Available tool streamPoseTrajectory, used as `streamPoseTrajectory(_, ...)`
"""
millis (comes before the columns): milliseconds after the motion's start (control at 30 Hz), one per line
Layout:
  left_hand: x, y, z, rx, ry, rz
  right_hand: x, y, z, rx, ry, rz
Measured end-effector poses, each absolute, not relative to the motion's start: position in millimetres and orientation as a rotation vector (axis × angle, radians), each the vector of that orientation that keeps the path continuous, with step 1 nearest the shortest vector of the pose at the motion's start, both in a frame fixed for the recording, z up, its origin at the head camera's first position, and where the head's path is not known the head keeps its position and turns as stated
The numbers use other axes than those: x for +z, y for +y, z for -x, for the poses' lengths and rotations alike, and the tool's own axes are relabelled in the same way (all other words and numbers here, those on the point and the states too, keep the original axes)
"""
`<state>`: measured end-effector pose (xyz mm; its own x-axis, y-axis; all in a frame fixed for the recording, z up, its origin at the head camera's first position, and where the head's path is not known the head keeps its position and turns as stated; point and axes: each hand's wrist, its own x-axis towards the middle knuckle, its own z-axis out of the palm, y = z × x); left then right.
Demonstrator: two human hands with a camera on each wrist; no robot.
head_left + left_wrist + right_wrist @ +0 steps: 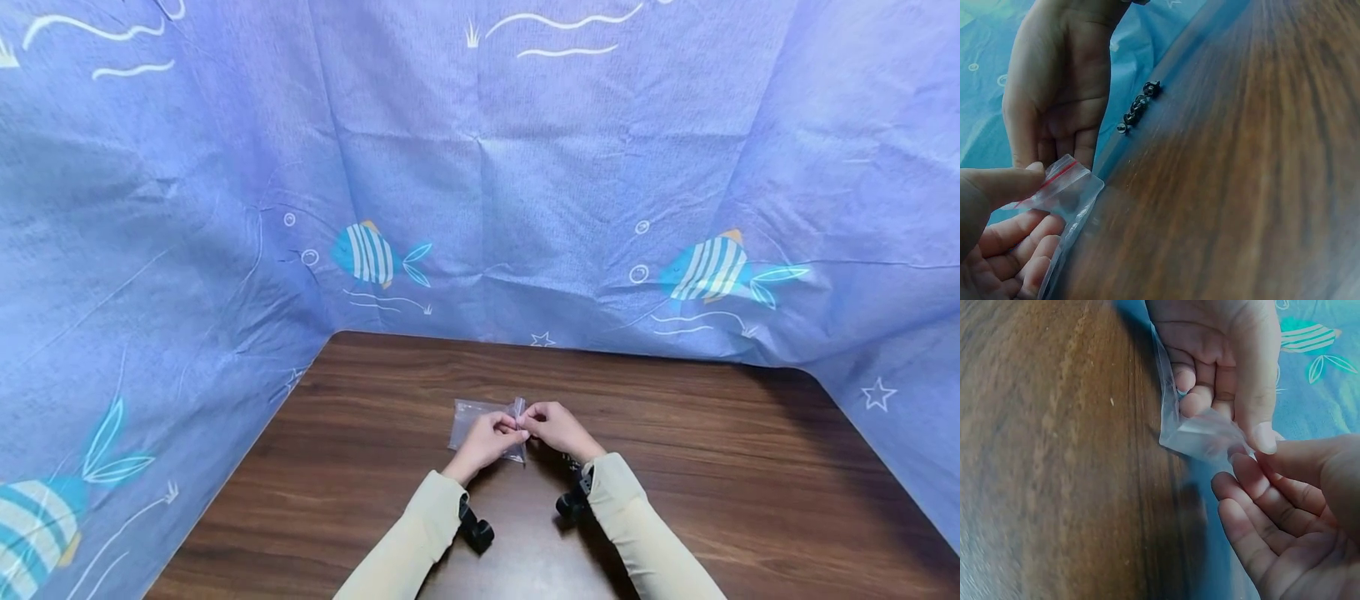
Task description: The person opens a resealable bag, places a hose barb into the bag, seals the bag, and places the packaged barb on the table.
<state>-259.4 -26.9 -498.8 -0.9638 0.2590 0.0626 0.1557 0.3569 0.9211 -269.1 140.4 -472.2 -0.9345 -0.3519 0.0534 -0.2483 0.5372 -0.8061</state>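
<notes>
A clear zip-lock bag [467, 416] with a red line along its seal lies between my two hands above the table. My left hand [486, 440] pinches the bag's mouth between thumb and fingers. On the other side of the same edge, my right hand [558, 428] pinches with thumb and index finger; its other fingers are loosely bent in the right wrist view. The red-lined bag mouth [1060, 178] is plain in the left wrist view. Several small dark metal pieces [1139, 106], possibly screws, sit on the table beyond, partly hidden by my right wrist in the head view.
The brown wood-grain table [360, 400] spreads around both hands. A blue fish-print cloth [540, 183] hangs behind it and along both sides. Each wrist wears a black camera mount [477, 531] that hangs low over the tabletop.
</notes>
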Motion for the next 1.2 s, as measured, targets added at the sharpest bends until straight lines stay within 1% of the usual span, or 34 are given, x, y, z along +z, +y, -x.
streamPoseTrajectory(467,-499.7,-28.8,259.9,1.734,2.5,-0.414,-485.4,136.5,263.1,-1.613,2.556,0.396)
streamPoseTrajectory(600,-500.3,-29.0,261.1,1.732,2.514,-0.381,-487.6,132.3,263.7,-1.606,2.559,0.232)
streamPoseTrajectory(700,-501.6,-28.9,261.8,1.734,2.533,-0.371,-488.2,130.1,263.4,-1.578,2.585,0.159)
streamPoseTrajectory(1200,-499.7,-28.3,262.4,1.739,2.546,-0.331,-491.0,131.5,265.7,-1.659,2.475,0.178)
